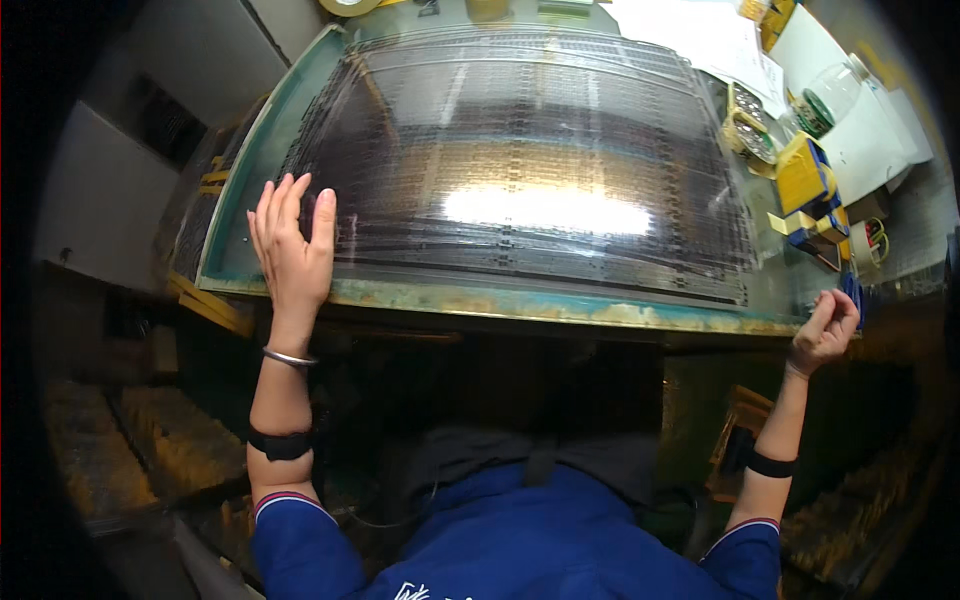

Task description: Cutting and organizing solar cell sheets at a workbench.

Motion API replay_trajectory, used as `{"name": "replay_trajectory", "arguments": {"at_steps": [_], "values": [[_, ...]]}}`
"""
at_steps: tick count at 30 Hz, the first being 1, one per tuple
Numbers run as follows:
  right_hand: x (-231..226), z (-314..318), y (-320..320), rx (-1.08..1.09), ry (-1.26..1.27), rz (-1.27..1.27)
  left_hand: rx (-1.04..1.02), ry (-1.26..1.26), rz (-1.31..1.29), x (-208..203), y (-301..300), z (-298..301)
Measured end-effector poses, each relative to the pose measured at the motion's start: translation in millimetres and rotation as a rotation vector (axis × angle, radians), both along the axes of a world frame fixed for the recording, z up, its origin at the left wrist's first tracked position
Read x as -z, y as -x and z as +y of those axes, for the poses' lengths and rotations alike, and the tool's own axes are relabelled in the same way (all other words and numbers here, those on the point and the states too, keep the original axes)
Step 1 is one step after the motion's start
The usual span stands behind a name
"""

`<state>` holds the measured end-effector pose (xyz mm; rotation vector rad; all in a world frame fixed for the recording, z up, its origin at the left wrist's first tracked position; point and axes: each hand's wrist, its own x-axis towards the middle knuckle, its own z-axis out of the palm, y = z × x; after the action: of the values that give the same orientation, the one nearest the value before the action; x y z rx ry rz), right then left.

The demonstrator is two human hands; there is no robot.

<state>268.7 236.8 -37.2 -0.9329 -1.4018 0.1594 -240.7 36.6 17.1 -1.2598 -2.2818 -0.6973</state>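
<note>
A broad stack of dark, glossy thin sheets (pixel 560 150) covers most of the table. Rows of fine marks run across them, their edges lie slightly uneven, and a bright reflection crosses the lower middle. At the stack's left edge is my left hand (pixel 292 245), fingers stretched out and thumb apart, with nothing in its grasp. Whether the palm presses on the sheets or hovers just above cannot be told. Over the table's front right corner, away from the stack, my right hand (pixel 828 328) has its fingers curled together. Anything between those fingertips is too small to make out.
The table (pixel 560 305) has a worn, pale green front rim. Along its right side stand tape rolls (pixel 750 138), yellow and blue blocks (pixel 803 172) and a clear plastic bottle (pixel 838 88). White papers (pixel 690 35) lie at the back right, another tape roll (pixel 350 5) at the back left.
</note>
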Motion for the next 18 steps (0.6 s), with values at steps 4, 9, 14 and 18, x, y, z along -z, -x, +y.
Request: {"name": "replay_trajectory", "arguments": {"at_steps": [4, 9, 14, 18], "values": [[3, -8, -1, 0.110, -0.150, -0.386, 0.010, -0.001, 0.021, 2, 2, 2], [10, -8, -5, 0.126, -0.222, -0.478, -0.027, 0.022, 0.041, 0, 3, -1], [13, -6, -10, 0.086, -0.250, -0.495, -0.031, 0.012, 0.043, 2, 2, -4], [15, -6, -15, 0.093, -0.251, -0.490, -0.026, 0.012, 0.039, 4, 1, -2]]}}
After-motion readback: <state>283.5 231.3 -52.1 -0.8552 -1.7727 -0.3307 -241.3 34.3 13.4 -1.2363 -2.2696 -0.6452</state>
